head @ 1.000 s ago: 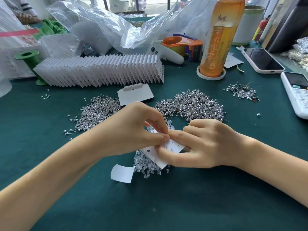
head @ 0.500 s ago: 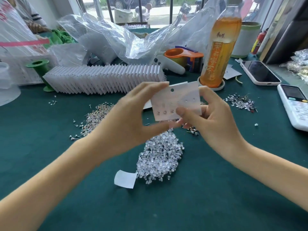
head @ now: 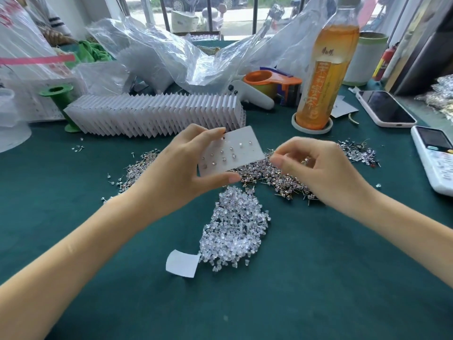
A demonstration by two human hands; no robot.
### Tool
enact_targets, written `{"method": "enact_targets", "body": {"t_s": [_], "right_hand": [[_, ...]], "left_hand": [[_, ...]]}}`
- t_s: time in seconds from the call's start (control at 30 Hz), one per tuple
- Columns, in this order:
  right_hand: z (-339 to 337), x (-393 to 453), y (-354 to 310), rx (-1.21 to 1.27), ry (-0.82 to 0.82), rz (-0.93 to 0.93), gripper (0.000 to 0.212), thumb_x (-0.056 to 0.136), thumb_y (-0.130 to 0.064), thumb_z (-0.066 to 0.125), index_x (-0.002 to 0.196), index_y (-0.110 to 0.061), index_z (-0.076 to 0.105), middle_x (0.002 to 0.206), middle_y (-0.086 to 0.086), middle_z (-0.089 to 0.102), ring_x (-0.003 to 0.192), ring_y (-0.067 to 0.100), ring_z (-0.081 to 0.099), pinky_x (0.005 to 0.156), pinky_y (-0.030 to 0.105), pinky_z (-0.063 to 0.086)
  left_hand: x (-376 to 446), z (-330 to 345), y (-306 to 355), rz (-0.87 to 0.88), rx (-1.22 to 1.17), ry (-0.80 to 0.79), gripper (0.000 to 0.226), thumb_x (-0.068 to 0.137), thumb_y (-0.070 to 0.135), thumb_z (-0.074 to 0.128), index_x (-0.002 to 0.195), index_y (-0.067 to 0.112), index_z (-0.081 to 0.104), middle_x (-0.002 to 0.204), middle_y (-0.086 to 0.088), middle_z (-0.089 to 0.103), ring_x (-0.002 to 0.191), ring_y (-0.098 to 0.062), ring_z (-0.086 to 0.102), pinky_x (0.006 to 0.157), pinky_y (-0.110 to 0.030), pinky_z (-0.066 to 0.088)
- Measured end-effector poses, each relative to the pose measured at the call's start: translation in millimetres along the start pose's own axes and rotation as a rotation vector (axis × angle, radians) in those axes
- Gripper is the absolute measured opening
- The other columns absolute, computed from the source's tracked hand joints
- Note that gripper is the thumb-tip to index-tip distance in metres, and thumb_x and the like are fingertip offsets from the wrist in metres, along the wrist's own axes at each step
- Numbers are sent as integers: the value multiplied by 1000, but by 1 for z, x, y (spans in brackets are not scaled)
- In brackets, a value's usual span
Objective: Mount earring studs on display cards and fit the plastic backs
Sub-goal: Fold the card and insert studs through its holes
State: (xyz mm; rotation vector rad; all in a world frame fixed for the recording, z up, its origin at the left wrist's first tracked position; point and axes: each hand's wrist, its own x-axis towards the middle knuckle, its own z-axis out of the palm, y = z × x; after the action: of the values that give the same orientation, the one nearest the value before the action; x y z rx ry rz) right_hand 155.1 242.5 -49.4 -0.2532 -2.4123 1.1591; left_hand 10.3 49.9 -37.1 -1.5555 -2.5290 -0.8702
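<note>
1. My left hand (head: 181, 168) grips a flat white display card (head: 235, 149) above the surface, thumb under its lower edge, fingers along the top; the card tilts up to the right and carries rows of small glinting studs.
2. My right hand (head: 316, 168) sits at 3 o'clock from the card, fingers curled with thumb and forefinger pinched beside the card's right edge; I cannot tell what they hold.
3. Below the hands, at 6 o'clock, lies a heap of clear plastic backs (head: 235, 227), tiny and glassy, with a curled white paper scrap (head: 182, 263) touching its lower left.
4. Behind the hands spreads a prickly pile of metal studs (head: 277, 177) on the dark green felt-like surface (head: 294, 290).
5. At 12 o'clock, a fanned row of white cards (head: 157, 116) stands on edge.
6. At 1 o'clock stands an amber drink bottle (head: 326, 77).
</note>
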Motion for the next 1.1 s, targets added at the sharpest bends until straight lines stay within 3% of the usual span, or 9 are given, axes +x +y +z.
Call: {"method": "enact_targets", "body": {"t_s": [0.1, 0.2, 0.43, 0.63, 0.73, 0.8, 0.87, 0.97, 1.1], "right_hand": [[5, -2, 3, -229, -86, -93, 8, 79, -38, 70, 85, -32, 71, 73, -13, 60, 71, 7, 49, 65, 26, 37], [14, -3, 0, -347, -138, -157, 11, 80, -31, 74, 91, -29, 74, 82, -14, 60, 86, 11, 48, 76, 35, 44], [21, -3, 0, -434, -168, -219, 10, 81, -29, 74, 92, -30, 76, 86, -10, 60, 88, 16, 49, 76, 37, 46], [20, -1, 1, -455, -175, -237, 4, 82, -23, 74, 86, -21, 74, 84, -8, 62, 88, 18, 51, 79, 37, 46], [10, 2, 1, -352, -154, -168, 8, 82, -17, 74, 84, -25, 73, 82, -12, 64, 84, 9, 51, 78, 22, 42], [2, 4, -3, -198, -139, -90, 12, 81, -16, 75, 80, -28, 73, 74, -15, 65, 69, 5, 49, 64, 12, 37], [-5, 6, -8, 32, -127, 11, 4, 77, -23, 77, 78, -27, 76, 67, -10, 67, 58, 4, 46, 56, 13, 36], [-7, 6, -16, 294, -135, 147, 20, 63, -41, 74, 78, -28, 77, 78, -1, 74, 70, 6, 62, 64, 14, 47], [0, 4, -22, 353, -199, 218, 15, 66, -34, 75, 78, -26, 78, 82, -6, 75, 72, -3, 63, 65, 5, 44]], "left_hand": [[1, 0, -6, -30, 35, 4, 89, 67, 71, 50, 142, 24, 38, 116, 14, 39, 101, -3, 40, 84, -18, 31], [0, 2, -8, -23, 56, -7, 76, 76, 55, 62, 141, 23, 39, 118, 11, 41, 100, -6, 43, 83, -21, 34], [-1, 4, -10, -18, 87, -63, 78, 72, 55, 66, 140, 27, 39, 118, 15, 39, 101, -7, 45, 86, -24, 39], [-2, 4, -11, -12, 114, -67, 78, 67, 59, 65, 136, 29, 43, 115, 20, 36, 95, -4, 43, 80, -25, 38], [-3, 4, -10, -13, 111, -92, 80, 65, 65, 62, 134, 30, 44, 122, 19, 39, 97, -1, 40, 81, -22, 36], [-3, 4, -8, -11, 87, -122, 80, 65, 66, 62, 134, 29, 44, 132, 14, 41, 107, -3, 42, 88, -21, 34], [-3, 4, -5, 2, 66, -150, 79, 66, 65, 62, 134, 28, 44, 138, 10, 42, 124, -6, 39, 97, -22, 33], [-6, 4, 1, 16, 48, -180, 75, 70, 63, 63, 134, 30, 42, 134, 10, 45, 127, -8, 37, 103, -28, 34], [-7, 4, 9, 34, 36, -190, 76, 69, 63, 61, 135, 29, 42, 125, 14, 47, 123, -7, 39, 101, -28, 35]]}}
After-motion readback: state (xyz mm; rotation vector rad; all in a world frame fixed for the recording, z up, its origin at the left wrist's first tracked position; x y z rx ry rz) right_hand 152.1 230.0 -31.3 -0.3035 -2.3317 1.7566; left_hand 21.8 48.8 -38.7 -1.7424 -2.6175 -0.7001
